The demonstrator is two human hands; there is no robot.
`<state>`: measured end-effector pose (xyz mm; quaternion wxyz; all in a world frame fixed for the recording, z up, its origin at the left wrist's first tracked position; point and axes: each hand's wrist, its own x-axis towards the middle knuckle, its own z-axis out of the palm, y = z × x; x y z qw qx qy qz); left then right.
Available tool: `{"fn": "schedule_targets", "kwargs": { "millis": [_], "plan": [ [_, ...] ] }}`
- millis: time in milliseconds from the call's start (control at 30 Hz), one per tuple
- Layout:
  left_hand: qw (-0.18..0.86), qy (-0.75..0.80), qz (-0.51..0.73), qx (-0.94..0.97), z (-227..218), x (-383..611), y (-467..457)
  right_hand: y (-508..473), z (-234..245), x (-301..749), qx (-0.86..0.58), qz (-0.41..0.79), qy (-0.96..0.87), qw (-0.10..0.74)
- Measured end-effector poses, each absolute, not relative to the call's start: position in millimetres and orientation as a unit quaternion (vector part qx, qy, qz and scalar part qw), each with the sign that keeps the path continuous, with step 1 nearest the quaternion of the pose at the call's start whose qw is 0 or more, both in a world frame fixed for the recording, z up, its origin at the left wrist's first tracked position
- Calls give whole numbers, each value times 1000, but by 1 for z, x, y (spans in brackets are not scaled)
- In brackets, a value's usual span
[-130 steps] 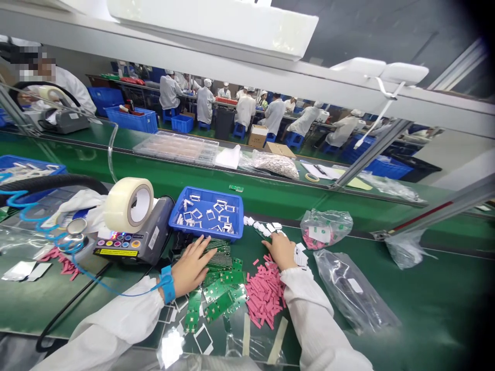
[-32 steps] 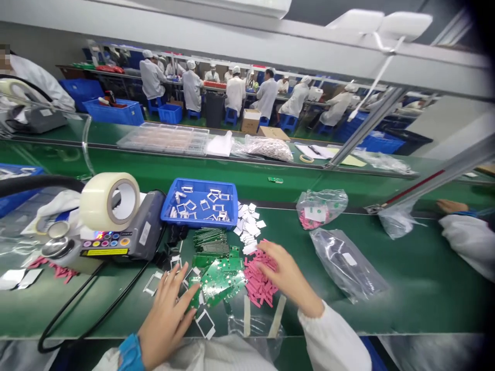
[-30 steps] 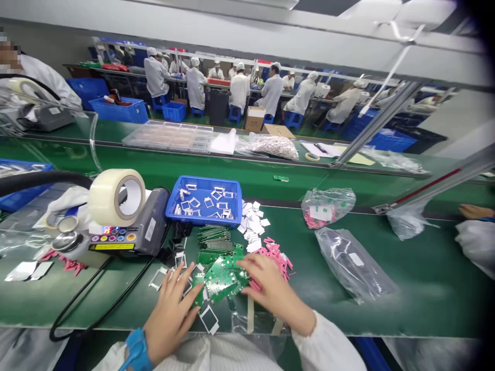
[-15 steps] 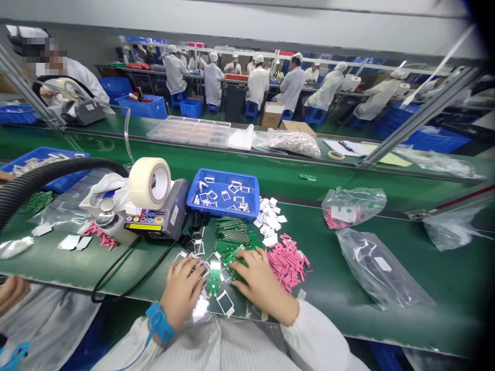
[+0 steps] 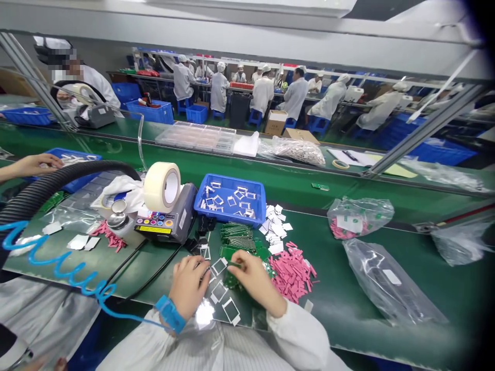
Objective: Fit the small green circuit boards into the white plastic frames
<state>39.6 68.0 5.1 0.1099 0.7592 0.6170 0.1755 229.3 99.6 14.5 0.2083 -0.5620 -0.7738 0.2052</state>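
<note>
My right hand (image 5: 251, 275) pinches the edge of a green circuit board (image 5: 234, 265) between thumb and fingers, just above a pile of similar boards (image 5: 236, 236). To the left, my left hand (image 5: 189, 283) rests low over some small white rectangular frames; its fingers are bent and a little apart, and I see nothing held in them, though the palm side is hidden. Between and in front of both hands lie loose white frames (image 5: 231, 310). Pink strips (image 5: 293, 273) are heaped right of my right hand, with white square pieces (image 5: 275, 222) behind them.
A blue tray (image 5: 197, 206) of white frames stands behind the boards. Left of it is a tape dispenser (image 5: 166, 232) carrying a tape roll (image 5: 157, 186). Clear plastic bags (image 5: 386, 288) lie at right. A blue coiled cord (image 5: 77, 281) crosses at left. A co-worker's hand (image 5: 40, 164) reaches over another blue tray.
The green board lying between my hands is gone from that spot, and my right hand now pinches a board. The camera view has tilted up slightly. A co-worker's hand has appeared at left.
</note>
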Motion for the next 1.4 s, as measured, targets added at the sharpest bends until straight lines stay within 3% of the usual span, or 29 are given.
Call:
{"fn": "schedule_targets", "kwargs": {
  "millis": [300, 500, 633, 833, 967, 1100, 1233, 1400],
  "plan": [
    [158, 636, 154, 739, 9, 78, 86, 96, 18, 280, -612, 105, -726, 296],
    [289, 632, 227, 682, 15, 73, 85, 95, 39, 253, -562, 123, -767, 284],
    [473, 587, 279, 595, 13, 52, 74, 116, 64, 228, -521, 137, -811, 229],
    [725, 474, 305, 397, 5, 24, 31, 157, 62, 145, -433, 161, -886, 47],
    [748, 473, 365, 288, -3, 8, 7, 167, 48, 101, -449, 154, -878, -59],
    [753, 455, 439, 180, -7, -9, -6, 166, 41, 86, -474, 148, -862, -99],
    [777, 424, 452, 109, -6, -26, -17, 164, 45, 96, -494, 146, -853, -85],
    [782, 397, 478, 44, -21, -63, -34, 142, 72, 118, -496, 175, -850, -6]
  ]
}}
